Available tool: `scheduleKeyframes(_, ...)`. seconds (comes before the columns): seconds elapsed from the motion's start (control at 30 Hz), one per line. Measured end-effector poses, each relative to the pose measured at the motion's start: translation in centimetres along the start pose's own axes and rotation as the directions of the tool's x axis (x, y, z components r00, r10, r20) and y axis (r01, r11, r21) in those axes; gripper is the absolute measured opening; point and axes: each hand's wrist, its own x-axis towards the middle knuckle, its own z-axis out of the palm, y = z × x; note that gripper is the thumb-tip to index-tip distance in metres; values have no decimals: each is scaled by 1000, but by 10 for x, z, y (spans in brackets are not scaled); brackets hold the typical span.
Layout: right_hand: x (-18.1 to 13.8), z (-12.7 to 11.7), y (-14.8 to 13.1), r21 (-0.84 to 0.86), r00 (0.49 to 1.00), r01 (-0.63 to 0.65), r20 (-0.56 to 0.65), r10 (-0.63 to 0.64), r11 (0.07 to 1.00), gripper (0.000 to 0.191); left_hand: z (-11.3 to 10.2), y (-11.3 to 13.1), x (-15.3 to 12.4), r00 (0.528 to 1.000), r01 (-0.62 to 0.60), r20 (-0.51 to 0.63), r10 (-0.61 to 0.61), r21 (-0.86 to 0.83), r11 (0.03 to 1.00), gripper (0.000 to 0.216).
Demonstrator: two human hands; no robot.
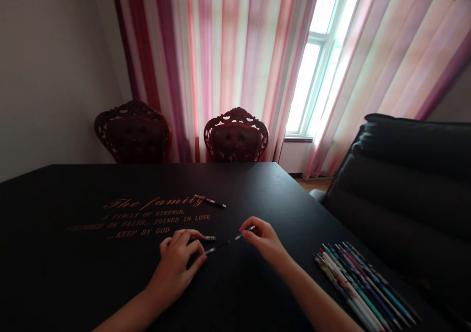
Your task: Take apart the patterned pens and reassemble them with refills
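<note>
My left hand rests on the black table, its fingers curled round a short pen piece that pokes out to the right. My right hand pinches the blue end of a thin dark pen. That pen's other end lies by my left fingertips. Another pen lies alone farther back on the table.
A row of several colourful pens lies near the table's right edge. Gold lettering is printed on the tabletop. Two carved red chairs stand behind it before striped curtains. A dark padded chair is at the right.
</note>
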Motion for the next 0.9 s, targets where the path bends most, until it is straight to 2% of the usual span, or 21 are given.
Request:
scheduleKeyframes(0.1,4,-10,1,45,998,-1,-60,4,999,16,5,-4,-1,999,35,-27,-34,22,999,6)
scheduleKeyframes(0.17,5,-12,2,58,999,-4,-39,6,998,19,7,-7,-1,997,58,-49,-57,24,998,5)
scheduleKeyframes(0.27,2,-5,3,78,1000,-9,24,7,997,22,7,-7,-2,994,59,-94,-59,1,998,14)
scheduleKeyframes(0.37,-5,9,1,84,993,-21,114,12,996,23,1,-3,-3,996,-34,-86,30,-49,998,20)
scheduleKeyframes(0.5,-16,26,-4,70,973,-11,230,-6,997,21,-11,5,-4,983,-182,8,185,-145,973,14)
scheduleKeyframes(0.63,-22,32,-8,100,957,-15,290,-14,995,22,-14,6,-4,959,-250,40,279,-338,907,13)
scheduleKeyframes(0.7,-23,33,-9,152,947,-55,320,4,987,24,-9,4,-4,961,-196,65,267,-518,833,14)
scheduleKeyframes(0.73,-23,34,-9,198,941,-88,339,16,976,26,-6,4,-5,966,-131,93,241,-629,767,17)
scheduleKeyframes(0.8,-24,37,-10,302,931,-153,364,35,941,30,1,4,-6,962,48,192,194,-819,572,29)
scheduleKeyframes(0.9,-25,44,-9,422,938,-186,344,33,887,33,10,8,-7,938,245,297,178,-933,264,43)
